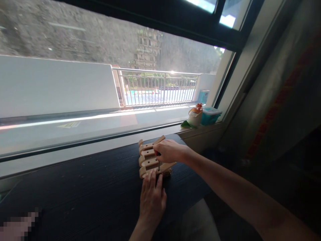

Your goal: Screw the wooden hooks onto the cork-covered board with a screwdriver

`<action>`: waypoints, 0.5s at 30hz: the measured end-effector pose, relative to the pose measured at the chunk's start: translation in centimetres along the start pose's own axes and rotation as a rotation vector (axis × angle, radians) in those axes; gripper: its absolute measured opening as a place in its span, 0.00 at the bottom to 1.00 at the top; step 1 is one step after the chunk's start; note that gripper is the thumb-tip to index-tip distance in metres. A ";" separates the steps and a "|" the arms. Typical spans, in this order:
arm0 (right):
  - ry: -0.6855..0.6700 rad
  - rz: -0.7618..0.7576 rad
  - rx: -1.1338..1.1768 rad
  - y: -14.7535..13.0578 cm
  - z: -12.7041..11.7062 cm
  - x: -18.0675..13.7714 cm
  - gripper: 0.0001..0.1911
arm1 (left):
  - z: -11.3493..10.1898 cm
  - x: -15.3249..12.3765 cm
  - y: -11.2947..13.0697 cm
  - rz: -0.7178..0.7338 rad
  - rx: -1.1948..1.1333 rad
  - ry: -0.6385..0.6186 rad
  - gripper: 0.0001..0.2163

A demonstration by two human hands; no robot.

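A pale wooden assembly (149, 162) of several parallel slats with dark holes and rounded end blocks lies on the black table (100, 187). My right hand (168, 151) is closed around the handle of a screwdriver, mostly hidden in the fist. The screwdriver's thin metal shaft (158, 165) points down, its tip at the nearest slat. My left hand (152, 194) lies against the near edge of the assembly, fingers stretched onto the wood and thumb apart. Behind my right hand, one wooden piece (162, 138) sticks out at an angle.
Beyond the table runs a window sill (120, 134) below a large window. A white bottle with an orange top (195, 115), a teal box (210, 117) and a green item (187, 125) stand at its right end. A pixelated patch (18, 227) covers the lower left corner.
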State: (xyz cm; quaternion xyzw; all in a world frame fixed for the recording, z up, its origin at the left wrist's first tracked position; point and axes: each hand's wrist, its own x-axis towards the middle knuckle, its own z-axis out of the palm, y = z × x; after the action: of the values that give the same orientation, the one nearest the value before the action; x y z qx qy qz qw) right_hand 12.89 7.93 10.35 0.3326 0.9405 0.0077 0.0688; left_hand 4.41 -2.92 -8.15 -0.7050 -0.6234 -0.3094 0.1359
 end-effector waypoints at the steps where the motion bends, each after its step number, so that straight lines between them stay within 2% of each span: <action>1: -0.002 0.004 0.002 0.0 0.0 -0.1 0.11 | -0.1 0.1 0.0 -0.001 -0.003 -0.006 0.19; 10: 0.045 -0.079 0.016 0.5 0.0 -0.5 0.11 | -0.6 0.5 0.3 0.059 0.095 -0.038 0.20; 15: 0.016 -0.187 0.089 2.5 -0.2 -0.3 0.11 | 1.1 -0.5 -1.6 0.132 0.203 0.028 0.23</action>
State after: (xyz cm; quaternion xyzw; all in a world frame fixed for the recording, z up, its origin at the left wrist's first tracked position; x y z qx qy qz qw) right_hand 14.70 9.71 10.74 0.2462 0.9674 -0.0376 0.0468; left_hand 3.12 -2.36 -9.61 -0.7228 -0.6017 -0.2450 0.2355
